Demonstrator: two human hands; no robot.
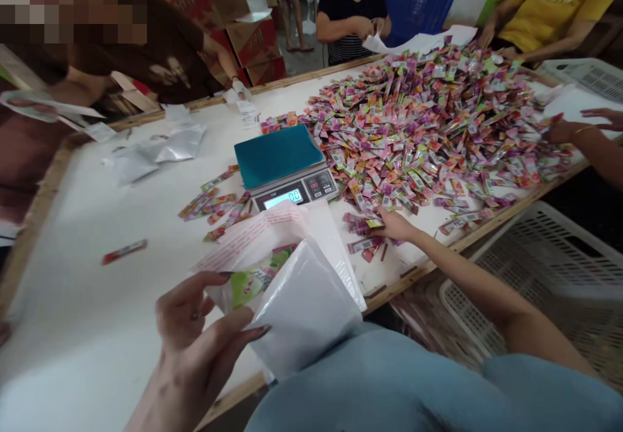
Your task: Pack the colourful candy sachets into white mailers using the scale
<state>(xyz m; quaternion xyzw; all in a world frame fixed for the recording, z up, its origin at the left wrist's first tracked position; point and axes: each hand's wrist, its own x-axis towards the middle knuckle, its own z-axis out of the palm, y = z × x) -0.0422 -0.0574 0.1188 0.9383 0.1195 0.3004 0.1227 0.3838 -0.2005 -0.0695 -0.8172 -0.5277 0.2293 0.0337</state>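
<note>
My left hand (pixel 202 335) is closed on the edge of a white plastic bag (pixel 309 302), its mouth held apart near my body. Inside the bag's opening shows a green printed packet (pixel 250 283). More white bags with pink print (pixel 272 228) lie behind it, against the scale. My right hand (pixel 396 226) reaches over the table to the near edge of a big heap of small colourful sachets (pixel 413 120). Its fingers are curled round a few sachets (pixel 363 223), partly hidden. A digital scale (pixel 292 185) with a teal plate reads zero.
Loose sachets (pixel 219 202) lie left of the scale, and a single red sachet (pixel 124 252) farther left. Silvery bags (pixel 160 150) lie beyond. White crates (pixel 549 276) stand below the wooden table edge at right. Several people work around the table; a blue basket (pixel 421 4) stands behind.
</note>
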